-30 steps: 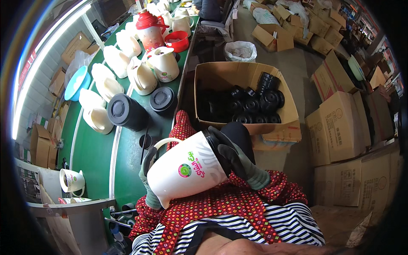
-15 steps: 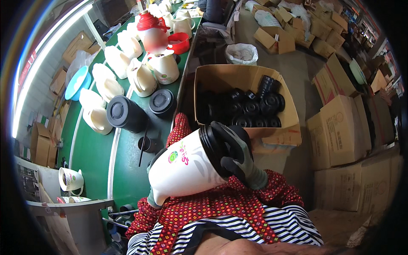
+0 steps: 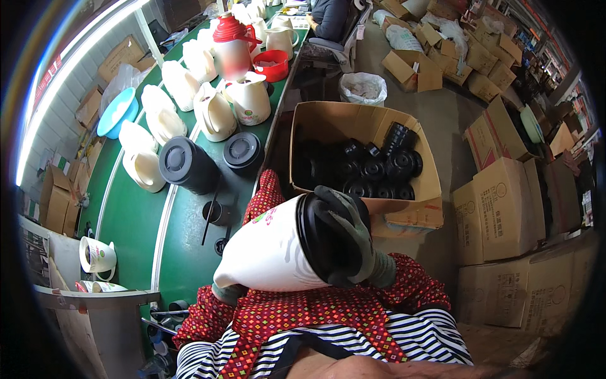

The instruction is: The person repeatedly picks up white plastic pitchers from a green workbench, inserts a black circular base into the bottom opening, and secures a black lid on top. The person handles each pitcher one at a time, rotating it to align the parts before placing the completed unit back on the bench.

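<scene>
Beside a green workbench [image 3: 186, 252], a tilted white jug [image 3: 265, 252] has its black end [image 3: 320, 237] clasped by the right hand [image 3: 360, 237], and could slip if the left hand [image 3: 227, 293], mostly hidden, grip unclear, supports it loosely.

Your light comes mainly from the bright tube lamp [image 3: 26, 150] at left, glaring white with a rainbow fringe beside it. It bleaches the pale jugs [image 3: 180, 85] near it. Your held jug [image 3: 268, 252] looks well lit and fairly sharp. Shadow swallows many black parts [image 3: 372, 167] in the cardboard box [image 3: 363, 112]. A smudge blurs the red-topped flask [image 3: 232, 62]; your fisheye view bends edges and blackens the corners.
</scene>
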A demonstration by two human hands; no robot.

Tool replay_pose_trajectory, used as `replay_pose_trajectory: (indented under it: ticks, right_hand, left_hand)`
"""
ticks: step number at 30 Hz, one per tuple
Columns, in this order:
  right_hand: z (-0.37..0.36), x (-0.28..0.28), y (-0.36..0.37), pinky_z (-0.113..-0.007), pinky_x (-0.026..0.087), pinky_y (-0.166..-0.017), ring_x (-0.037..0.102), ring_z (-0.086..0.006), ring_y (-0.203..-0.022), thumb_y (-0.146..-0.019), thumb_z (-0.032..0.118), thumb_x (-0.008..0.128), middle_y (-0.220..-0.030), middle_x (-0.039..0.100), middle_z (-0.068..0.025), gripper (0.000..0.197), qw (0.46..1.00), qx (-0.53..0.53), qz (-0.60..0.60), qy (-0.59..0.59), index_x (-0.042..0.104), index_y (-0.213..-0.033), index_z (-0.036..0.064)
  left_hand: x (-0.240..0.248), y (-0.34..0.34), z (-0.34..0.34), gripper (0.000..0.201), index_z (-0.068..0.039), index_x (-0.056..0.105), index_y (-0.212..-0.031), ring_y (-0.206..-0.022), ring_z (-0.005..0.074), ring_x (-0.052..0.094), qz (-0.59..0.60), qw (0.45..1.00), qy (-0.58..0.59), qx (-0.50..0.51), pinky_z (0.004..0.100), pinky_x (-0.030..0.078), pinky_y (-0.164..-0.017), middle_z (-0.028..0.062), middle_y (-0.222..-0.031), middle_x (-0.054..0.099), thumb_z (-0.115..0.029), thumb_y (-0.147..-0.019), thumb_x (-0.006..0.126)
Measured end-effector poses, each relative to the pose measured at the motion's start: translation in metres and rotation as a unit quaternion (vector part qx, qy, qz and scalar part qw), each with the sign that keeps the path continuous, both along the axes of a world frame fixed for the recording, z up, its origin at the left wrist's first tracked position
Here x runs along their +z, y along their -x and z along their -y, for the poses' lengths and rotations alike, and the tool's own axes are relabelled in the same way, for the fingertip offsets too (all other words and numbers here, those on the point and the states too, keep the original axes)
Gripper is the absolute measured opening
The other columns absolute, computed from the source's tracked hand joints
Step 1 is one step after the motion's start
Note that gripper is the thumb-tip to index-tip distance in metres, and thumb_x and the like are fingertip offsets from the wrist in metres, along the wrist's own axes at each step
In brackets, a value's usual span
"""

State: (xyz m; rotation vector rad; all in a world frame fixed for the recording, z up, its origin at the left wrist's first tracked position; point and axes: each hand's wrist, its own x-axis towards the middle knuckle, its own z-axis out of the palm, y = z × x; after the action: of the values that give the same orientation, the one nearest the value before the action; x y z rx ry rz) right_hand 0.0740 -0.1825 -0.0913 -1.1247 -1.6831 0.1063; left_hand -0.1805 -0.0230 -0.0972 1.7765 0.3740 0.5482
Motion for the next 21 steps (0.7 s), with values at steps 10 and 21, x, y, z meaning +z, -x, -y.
replay_pose_trajectory:
  ticks: [10, 21]
  right_hand:
    - [0.01, 0.008, 0.011, -0.048, 0.011, -0.131, 0.015, -0.0353, -0.163, -0.105, 0.04, 0.065, -0.177, 0.013, -0.0193, 0.092, 0.952, 0.065, -0.262, 0.146, 0.012, -0.17, 0.0007]
    - [0.016, -0.002, 0.028, -0.042, 0.017, -0.13, 0.025, -0.0288, -0.16, -0.105, 0.029, 0.066, -0.174, 0.023, -0.0174, 0.086, 0.922, 0.075, -0.362, 0.119, 0.017, -0.169, -0.001]
  left_hand:
    - [0.004, -0.013, 0.005, 0.049, -0.002, 0.046, -0.153, -0.131, 0.033, 0.064, 0.035, 0.995, 0.067, 0.065, 0.0465, 0.054, -0.112, 0.0229, -0.148, 0.059, -0.021, -0.108, 0.053]
    - [-0.03, 0.0, 0.0, 0.051, -0.006, 0.039, -0.16, -0.14, 0.0377, 0.056, 0.216, 0.926, 0.299, 0.079, 0.0527, 0.055, -0.112, 0.0223, -0.159, 0.047, -0.022, -0.112, 0.048]
